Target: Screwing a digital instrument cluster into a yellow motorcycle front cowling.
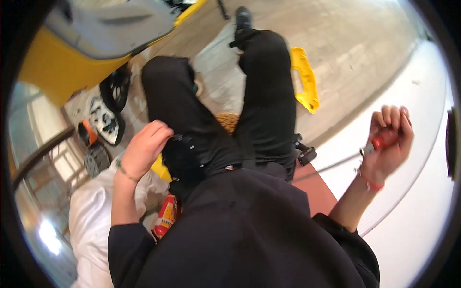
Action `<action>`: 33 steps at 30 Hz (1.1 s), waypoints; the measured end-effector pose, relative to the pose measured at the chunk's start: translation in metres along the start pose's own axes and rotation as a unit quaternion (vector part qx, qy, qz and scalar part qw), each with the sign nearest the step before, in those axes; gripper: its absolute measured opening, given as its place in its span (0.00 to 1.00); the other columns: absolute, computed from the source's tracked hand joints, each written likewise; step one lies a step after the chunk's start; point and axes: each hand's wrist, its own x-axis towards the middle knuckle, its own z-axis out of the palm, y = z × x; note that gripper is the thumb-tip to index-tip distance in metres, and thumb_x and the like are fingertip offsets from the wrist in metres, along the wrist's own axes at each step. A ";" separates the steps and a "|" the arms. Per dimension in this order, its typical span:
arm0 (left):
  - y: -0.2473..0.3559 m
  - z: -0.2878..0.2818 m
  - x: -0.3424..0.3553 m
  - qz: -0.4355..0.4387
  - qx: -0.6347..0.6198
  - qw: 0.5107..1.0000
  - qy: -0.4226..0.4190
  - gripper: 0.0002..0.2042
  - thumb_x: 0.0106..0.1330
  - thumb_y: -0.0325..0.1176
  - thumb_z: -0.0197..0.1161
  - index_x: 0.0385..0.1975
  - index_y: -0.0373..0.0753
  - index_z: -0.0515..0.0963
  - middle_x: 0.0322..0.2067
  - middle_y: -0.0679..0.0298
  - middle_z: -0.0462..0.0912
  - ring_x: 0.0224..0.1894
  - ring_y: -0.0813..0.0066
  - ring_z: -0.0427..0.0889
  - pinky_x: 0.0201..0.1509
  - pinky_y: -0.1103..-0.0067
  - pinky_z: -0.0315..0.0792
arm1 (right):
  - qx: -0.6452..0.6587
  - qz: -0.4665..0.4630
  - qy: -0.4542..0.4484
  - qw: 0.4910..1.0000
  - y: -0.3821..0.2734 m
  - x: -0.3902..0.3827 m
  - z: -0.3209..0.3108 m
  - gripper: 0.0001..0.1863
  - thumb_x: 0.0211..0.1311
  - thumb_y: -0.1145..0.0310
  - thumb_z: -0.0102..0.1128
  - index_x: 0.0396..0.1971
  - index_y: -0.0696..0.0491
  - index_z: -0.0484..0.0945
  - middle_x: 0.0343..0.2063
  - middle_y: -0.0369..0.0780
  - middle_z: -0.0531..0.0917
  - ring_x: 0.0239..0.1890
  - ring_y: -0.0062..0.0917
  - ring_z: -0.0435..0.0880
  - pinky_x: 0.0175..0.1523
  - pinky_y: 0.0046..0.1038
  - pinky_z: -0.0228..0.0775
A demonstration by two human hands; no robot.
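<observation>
My right hand (390, 141) is raised on the right, its fingers wrapped round the red handle of a screwdriver (331, 165). The long metal shaft points left toward my hip. On the other side, my left hand (144, 151) is at my left thigh, with fingers bent and pressed together. Its fingertips meet the edge of a dark black part (185, 161) lying against the thigh. Whatever the left fingers pinch, if anything, is hidden. Low on the left, beside my body, lies a red container (166, 216) with a yellow label.
A yellow and grey shell-like body (91, 53) stands at the upper left. Beneath it are a black wheel (116, 89) and a white-and-black item (104, 120). A yellow plastic piece (307, 84) lies on the floor. A black tool (306, 153) is by my right hip; white cloth (91, 221) is at left.
</observation>
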 end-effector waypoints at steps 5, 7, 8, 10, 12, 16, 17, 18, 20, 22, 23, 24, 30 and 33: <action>0.014 0.004 0.009 -0.039 0.043 0.998 -0.025 0.06 0.57 0.21 0.59 0.34 0.35 0.74 0.35 0.56 0.74 0.39 0.56 0.77 0.42 0.70 0.72 | -0.106 0.126 0.161 0.973 0.050 0.049 -0.129 0.12 0.67 0.62 0.52 0.23 0.48 0.68 0.15 0.28 0.66 0.14 0.11 0.59 0.17 0.15 0.49; 0.021 0.000 0.017 -0.058 0.060 0.995 -0.050 0.06 0.57 0.21 0.59 0.34 0.35 0.74 0.36 0.55 0.75 0.39 0.55 0.77 0.42 0.70 0.72 | -0.190 0.257 0.191 0.928 0.102 0.056 -0.185 0.18 0.63 0.51 0.56 0.21 0.47 0.68 0.13 0.27 0.65 0.11 0.12 0.58 0.15 0.16 0.50; 0.025 -0.002 0.022 -0.069 0.066 0.993 -0.066 0.06 0.58 0.21 0.59 0.34 0.35 0.74 0.36 0.55 0.75 0.39 0.54 0.77 0.42 0.69 0.72 | -0.182 0.318 0.219 0.904 0.137 0.059 -0.212 0.19 0.62 0.50 0.56 0.20 0.47 0.67 0.13 0.28 0.66 0.10 0.13 0.59 0.15 0.17 0.51; 0.032 -0.008 0.029 -0.068 0.077 0.991 -0.084 0.06 0.58 0.22 0.59 0.34 0.35 0.74 0.36 0.55 0.75 0.39 0.54 0.77 0.42 0.70 0.73 | -0.087 0.420 0.240 0.871 0.210 0.056 -0.264 0.14 0.60 0.59 0.54 0.21 0.51 0.69 0.14 0.34 0.71 0.13 0.20 0.70 0.16 0.18 0.57; 0.031 -0.011 0.035 -0.091 0.101 0.983 -0.124 0.05 0.58 0.22 0.58 0.34 0.35 0.74 0.36 0.54 0.76 0.39 0.54 0.78 0.43 0.70 0.73 | -0.057 0.467 0.258 0.844 0.259 0.051 -0.294 0.09 0.58 0.66 0.51 0.23 0.55 0.71 0.20 0.39 0.77 0.22 0.26 0.80 0.17 0.19 0.64; 0.037 -0.013 0.047 -0.147 0.108 0.973 -0.142 0.05 0.57 0.22 0.59 0.33 0.35 0.74 0.35 0.54 0.76 0.39 0.55 0.78 0.43 0.70 0.73 | -0.020 0.513 0.349 0.784 0.332 0.042 -0.334 0.10 0.57 0.65 0.53 0.28 0.57 0.72 0.22 0.39 0.78 0.20 0.23 0.77 0.17 0.18 0.64; 0.040 -0.014 0.048 -0.185 0.100 0.967 -0.145 0.05 0.57 0.21 0.59 0.32 0.35 0.75 0.34 0.54 0.76 0.39 0.55 0.78 0.43 0.71 0.73 | -0.013 0.516 0.352 0.780 0.340 0.044 -0.332 0.10 0.57 0.65 0.53 0.28 0.57 0.72 0.22 0.39 0.78 0.20 0.23 0.77 0.17 0.18 0.64; 0.043 -0.015 0.051 -0.223 0.092 0.959 -0.146 0.04 0.57 0.21 0.59 0.32 0.35 0.75 0.34 0.54 0.77 0.39 0.55 0.78 0.44 0.71 0.73 | -0.035 0.517 0.386 0.763 0.349 0.045 -0.329 0.12 0.59 0.63 0.55 0.32 0.58 0.72 0.23 0.40 0.79 0.18 0.21 0.75 0.17 0.17 0.64; 0.046 -0.019 0.059 -0.237 0.092 0.956 -0.149 0.05 0.56 0.20 0.59 0.31 0.35 0.75 0.34 0.53 0.77 0.39 0.56 0.78 0.44 0.72 0.73 | -0.057 0.521 0.419 0.741 0.359 0.048 -0.330 0.14 0.60 0.61 0.57 0.35 0.58 0.72 0.25 0.40 0.79 0.16 0.19 0.73 0.17 0.16 0.64; 0.049 -0.021 0.062 -0.252 0.090 0.952 -0.149 0.05 0.56 0.19 0.60 0.31 0.34 0.76 0.34 0.53 0.77 0.40 0.56 0.78 0.44 0.72 0.73 | -0.023 0.517 0.461 0.721 0.368 0.052 -0.336 0.21 0.61 0.56 0.60 0.40 0.60 0.71 0.26 0.41 0.79 0.15 0.19 0.72 0.17 0.16 0.62; 0.050 -0.023 0.063 -0.265 0.079 0.950 -0.143 0.06 0.55 0.19 0.60 0.31 0.34 0.76 0.34 0.53 0.78 0.40 0.57 0.79 0.45 0.72 0.73 | -0.011 0.504 0.455 0.734 0.376 0.049 -0.344 0.25 0.62 0.53 0.58 0.45 0.62 0.70 0.28 0.41 0.80 0.15 0.18 0.71 0.16 0.16 0.62; 0.049 -0.023 0.064 -0.277 0.067 0.949 -0.137 0.06 0.55 0.18 0.60 0.32 0.34 0.76 0.34 0.53 0.78 0.40 0.57 0.79 0.45 0.72 0.73 | -0.010 0.506 0.455 0.732 0.383 0.049 -0.353 0.25 0.62 0.53 0.58 0.45 0.62 0.70 0.28 0.41 0.80 0.15 0.18 0.71 0.16 0.16 0.62; 0.052 -0.025 0.075 -0.298 0.073 0.942 -0.136 0.07 0.53 0.17 0.60 0.31 0.34 0.76 0.34 0.54 0.77 0.40 0.57 0.79 0.45 0.73 0.72 | 0.125 0.425 0.511 0.736 0.404 0.046 -0.387 0.16 0.63 0.53 0.57 0.37 0.51 0.71 0.21 0.36 0.80 0.13 0.16 0.67 0.16 0.17 0.57; 0.048 -0.028 0.074 -0.315 0.060 0.937 -0.142 0.07 0.53 0.17 0.60 0.31 0.34 0.76 0.33 0.54 0.77 0.39 0.57 0.78 0.44 0.73 0.72 | 0.096 0.446 0.508 0.731 0.405 0.051 -0.395 0.09 0.60 0.64 0.56 0.36 0.51 0.70 0.21 0.36 0.80 0.12 0.16 0.67 0.16 0.16 0.57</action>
